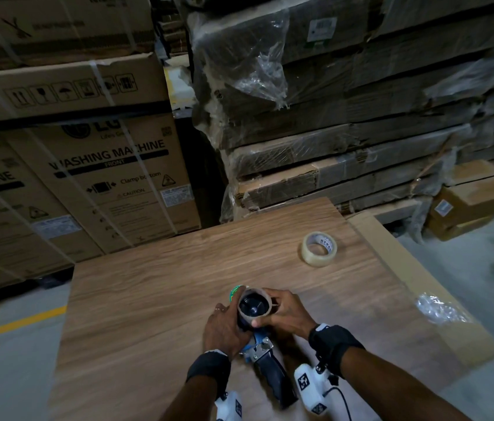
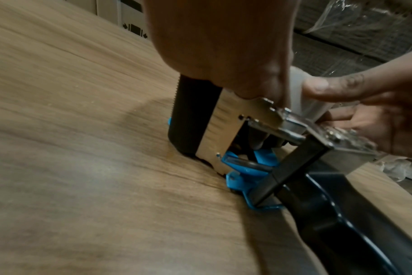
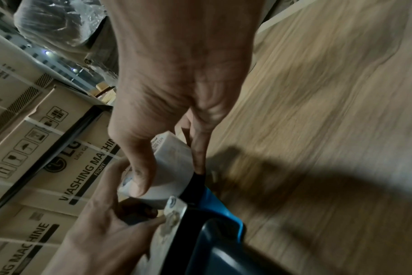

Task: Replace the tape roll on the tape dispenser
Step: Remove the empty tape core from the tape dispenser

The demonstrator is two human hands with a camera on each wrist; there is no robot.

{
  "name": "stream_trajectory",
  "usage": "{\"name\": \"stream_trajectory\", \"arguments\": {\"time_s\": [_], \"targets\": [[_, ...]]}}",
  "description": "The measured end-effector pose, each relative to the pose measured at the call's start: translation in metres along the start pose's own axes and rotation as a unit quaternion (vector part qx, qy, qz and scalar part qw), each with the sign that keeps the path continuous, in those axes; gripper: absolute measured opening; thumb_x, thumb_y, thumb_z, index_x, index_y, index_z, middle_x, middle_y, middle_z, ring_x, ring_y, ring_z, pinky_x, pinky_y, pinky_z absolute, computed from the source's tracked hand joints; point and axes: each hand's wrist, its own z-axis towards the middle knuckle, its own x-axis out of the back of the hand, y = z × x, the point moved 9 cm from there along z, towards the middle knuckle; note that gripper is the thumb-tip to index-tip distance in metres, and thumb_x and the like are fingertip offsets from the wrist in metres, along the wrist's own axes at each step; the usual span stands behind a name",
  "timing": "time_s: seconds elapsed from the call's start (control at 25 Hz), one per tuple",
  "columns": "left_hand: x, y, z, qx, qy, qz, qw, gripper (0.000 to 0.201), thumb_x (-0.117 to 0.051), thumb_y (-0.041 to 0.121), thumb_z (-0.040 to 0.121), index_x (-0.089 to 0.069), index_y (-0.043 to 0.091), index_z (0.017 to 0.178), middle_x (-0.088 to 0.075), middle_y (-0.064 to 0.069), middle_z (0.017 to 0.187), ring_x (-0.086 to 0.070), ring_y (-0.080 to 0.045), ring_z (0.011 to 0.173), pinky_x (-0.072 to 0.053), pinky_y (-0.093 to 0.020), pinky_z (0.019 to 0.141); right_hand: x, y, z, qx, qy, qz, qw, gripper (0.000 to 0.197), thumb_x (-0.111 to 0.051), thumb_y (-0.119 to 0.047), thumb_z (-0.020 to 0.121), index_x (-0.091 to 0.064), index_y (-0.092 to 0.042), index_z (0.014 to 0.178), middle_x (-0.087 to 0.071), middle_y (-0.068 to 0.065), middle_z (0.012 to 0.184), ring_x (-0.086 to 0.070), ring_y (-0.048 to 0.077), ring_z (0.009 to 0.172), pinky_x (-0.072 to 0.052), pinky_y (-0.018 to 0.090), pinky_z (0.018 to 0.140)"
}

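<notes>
A tape dispenser [image 1: 265, 355] with a blue frame and black handle [image 1: 276, 381] lies on its side on the wooden table [image 1: 154, 284]. On its black hub sits a nearly used-up roll with a brown core [image 1: 254, 305]. My right hand [image 1: 265, 311] pinches this roll [image 3: 172, 167] between thumb and fingers. My left hand [image 1: 227, 314] grips the dispenser's front end, above the metal plate [image 2: 223, 126] and black roller [image 2: 188, 115]. A full roll of clear tape [image 1: 320, 249] lies flat further back on the right, apart from both hands.
Stacked washing-machine cartons [image 1: 103, 177] stand behind the table on the left. Plastic-wrapped flat cardboard stacks [image 1: 345, 117] rise behind it on the right. A cardboard sheet [image 1: 406, 268] with crumpled plastic film [image 1: 440, 308] borders the table's right edge. The floor has a yellow line [image 1: 12, 326].
</notes>
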Motion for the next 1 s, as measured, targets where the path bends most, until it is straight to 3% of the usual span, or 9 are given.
{"name": "stream_trajectory", "arguments": {"time_s": [0.2,0.36,0.56,0.76,1.0], "targets": [[0.001,0.001,0.001,0.004,0.009,0.009,1.0,0.107,-0.069,0.061,0.064,0.0,0.06,0.146,-0.059,-0.007,0.104,-0.066,-0.031,0.092,-0.054,-0.036,0.08,-0.006,-0.008,-0.011,0.041,0.013,-0.011,0.999,0.072,-0.097,-0.018,0.065,-0.068,-0.023,0.131,-0.076,-0.007,0.124,-0.069,0.011,0.12,-0.054,0.031,0.106],[-0.001,0.003,0.0,-0.008,0.005,0.016,1.0,0.103,-0.066,0.059,0.069,0.001,0.058,0.146,-0.058,-0.006,0.104,-0.065,-0.031,0.092,-0.054,-0.037,0.079,0.002,-0.004,-0.009,0.027,0.021,-0.005,0.999,0.063,-0.097,-0.016,0.062,-0.075,-0.023,0.121,-0.08,-0.006,0.113,-0.074,0.01,0.11,-0.057,0.031,0.098],[0.0,0.004,0.002,-0.01,0.008,-0.025,1.0,0.101,-0.068,0.065,0.06,-0.01,0.06,0.142,-0.063,-0.004,0.098,-0.065,-0.029,0.089,-0.055,-0.036,0.073,-0.004,-0.004,-0.013,0.046,0.036,-0.025,0.998,0.071,-0.095,-0.018,0.064,-0.067,-0.023,0.13,-0.076,-0.005,0.121,-0.07,0.013,0.118,-0.055,0.033,0.103],[0.0,0.007,0.002,-0.012,0.005,-0.018,1.0,0.099,-0.068,0.057,0.067,-0.008,0.054,0.146,-0.063,-0.005,0.096,-0.064,-0.029,0.095,-0.054,-0.036,0.077,0.003,-0.004,-0.012,0.041,0.039,-0.005,0.998,0.06,-0.097,-0.022,0.064,-0.073,-0.023,0.12,-0.079,-0.003,0.113,-0.074,0.016,0.111,-0.058,0.039,0.1],[0.002,0.008,0.0,-0.01,0.004,-0.027,1.0,0.098,-0.068,0.056,0.063,-0.013,0.054,0.144,-0.065,-0.002,0.092,-0.063,-0.028,0.095,-0.055,-0.037,0.074,0.003,-0.003,-0.012,0.034,0.032,-0.006,0.999,0.067,-0.098,-0.021,0.065,-0.07,-0.022,0.127,-0.077,-0.002,0.119,-0.071,0.017,0.117,-0.056,0.034,0.102]]}}
